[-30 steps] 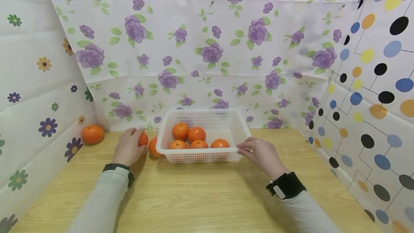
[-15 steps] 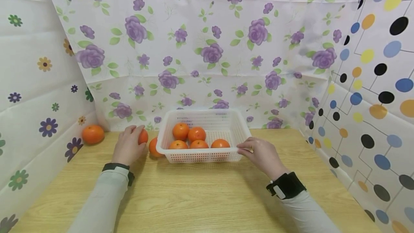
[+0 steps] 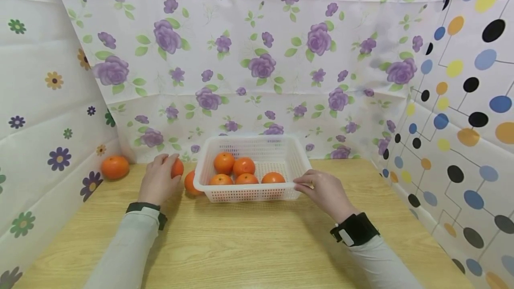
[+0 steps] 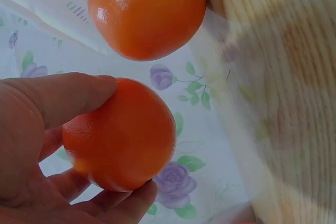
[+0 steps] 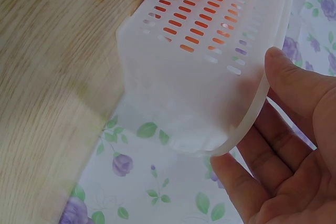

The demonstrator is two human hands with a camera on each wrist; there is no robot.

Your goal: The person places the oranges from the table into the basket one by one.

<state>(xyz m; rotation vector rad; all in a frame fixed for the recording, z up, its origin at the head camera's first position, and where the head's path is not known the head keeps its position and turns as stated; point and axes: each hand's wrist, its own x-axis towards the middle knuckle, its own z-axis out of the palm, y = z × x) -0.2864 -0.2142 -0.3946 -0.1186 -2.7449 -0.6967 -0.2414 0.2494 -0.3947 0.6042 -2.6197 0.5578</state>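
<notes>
My left hand point(image 3: 157, 182) holds an orange point(image 4: 126, 135), thumb on one side and fingers curled round the other. In the head view that orange is partly hidden behind the hand. A second orange point(image 3: 192, 183) sits on the table between it and the basket, against the basket's left side. The white perforated plastic basket point(image 3: 250, 194) stands near the back wall with several oranges point(image 3: 244, 166) inside. At its front right corner my right hand point(image 3: 324, 191) pinches the rim; the right wrist view shows the thumb and fingertips at that rim point(image 5: 254, 108).
Another orange point(image 3: 115, 167) lies at the far left of the wooden table point(image 3: 241, 244), beside the flower-printed left sheet point(image 3: 40, 146). A rose-printed sheet point(image 3: 241, 57) hangs behind the basket. On the right a dotted sheet point(image 3: 458, 101) borders the table.
</notes>
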